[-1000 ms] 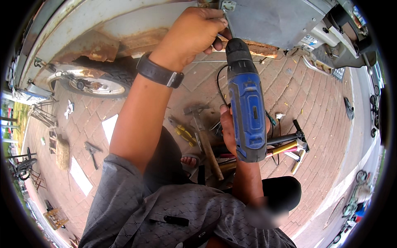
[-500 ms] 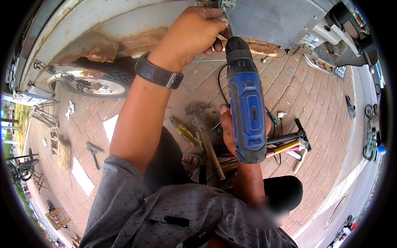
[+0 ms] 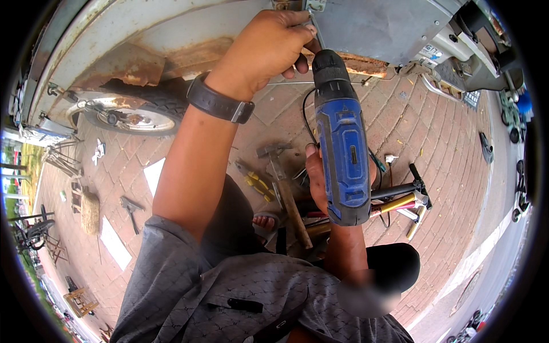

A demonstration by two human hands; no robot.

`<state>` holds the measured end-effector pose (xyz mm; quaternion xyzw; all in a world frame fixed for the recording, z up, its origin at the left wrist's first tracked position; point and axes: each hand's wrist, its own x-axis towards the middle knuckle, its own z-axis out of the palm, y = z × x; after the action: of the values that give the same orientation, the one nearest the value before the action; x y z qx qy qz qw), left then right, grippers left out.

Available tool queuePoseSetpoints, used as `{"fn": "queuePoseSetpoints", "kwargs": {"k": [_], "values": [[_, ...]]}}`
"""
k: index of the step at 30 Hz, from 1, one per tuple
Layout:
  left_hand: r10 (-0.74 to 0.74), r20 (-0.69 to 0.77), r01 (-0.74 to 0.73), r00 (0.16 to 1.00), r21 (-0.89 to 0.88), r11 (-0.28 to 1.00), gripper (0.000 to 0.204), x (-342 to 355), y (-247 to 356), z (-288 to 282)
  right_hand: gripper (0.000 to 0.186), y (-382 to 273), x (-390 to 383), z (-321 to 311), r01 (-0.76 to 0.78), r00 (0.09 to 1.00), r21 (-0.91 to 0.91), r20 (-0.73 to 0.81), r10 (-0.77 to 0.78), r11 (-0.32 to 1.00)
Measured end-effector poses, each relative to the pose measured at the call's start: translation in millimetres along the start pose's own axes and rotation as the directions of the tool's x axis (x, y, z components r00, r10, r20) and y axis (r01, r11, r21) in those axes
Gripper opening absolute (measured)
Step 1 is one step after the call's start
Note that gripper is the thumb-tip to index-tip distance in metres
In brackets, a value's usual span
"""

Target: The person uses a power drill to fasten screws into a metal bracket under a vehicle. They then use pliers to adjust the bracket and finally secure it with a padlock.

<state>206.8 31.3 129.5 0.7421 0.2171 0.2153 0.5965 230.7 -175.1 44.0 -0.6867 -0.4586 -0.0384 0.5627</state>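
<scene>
So the ground's all reddish-brown brick pavers (image 3: 452,143), and there's stuff everywhere: a steel-headed hammer with a long wooden handle (image 3: 294,214) right beside some yellow-handled metal pliers (image 3: 264,190), grey metal pliers (image 3: 131,208) off left near two flat white rectangular sheets (image 3: 115,243), plus a small white plug (image 3: 391,158).

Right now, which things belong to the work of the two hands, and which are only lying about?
Seemingly in use:
drill, held in the right hand
thin rod at the drill's nose, beside the left hand
grey panel, next to the rod

Lying about on the paving:
hammer
yellow pliers
grey pliers
white plug
</scene>
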Motion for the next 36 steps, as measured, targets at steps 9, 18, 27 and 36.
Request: {"fn": "queuePoseSetpoints", "kwargs": {"k": [9, 18, 27, 36], "values": [[-0.003, 0.002, 0.003, 1.000, 0.012, 1.000, 0.051, -2.1, 2.5, 1.6, 0.031, 0.8, -1.5, 0.0, -0.047, 0.999, 0.028, 0.000, 0.047, 0.998], [0.025, -0.023, -0.025, 0.999, 0.022, 0.999, 0.045, -0.8, -0.1, 0.8, 0.031, 1.9, -0.8, 2.3, 0.056, 0.998, -0.037, -0.017, -0.056, 0.998], [0.015, -0.004, -0.015, 1.000, 0.006, 1.000, 0.049, -0.1, -2.8, -0.5, 0.029, 4.2, -0.2, 6.6, 0.136, 0.989, -0.023, -0.051, -0.137, 0.990], [0.005, -0.032, -0.006, 0.999, -0.024, 1.000, 0.046, 0.9, -5.7, 0.2, 0.025, 5.4, -4.4, 11.6, 0.107, 0.993, 0.032, -0.057, -0.105, 0.994]]}}
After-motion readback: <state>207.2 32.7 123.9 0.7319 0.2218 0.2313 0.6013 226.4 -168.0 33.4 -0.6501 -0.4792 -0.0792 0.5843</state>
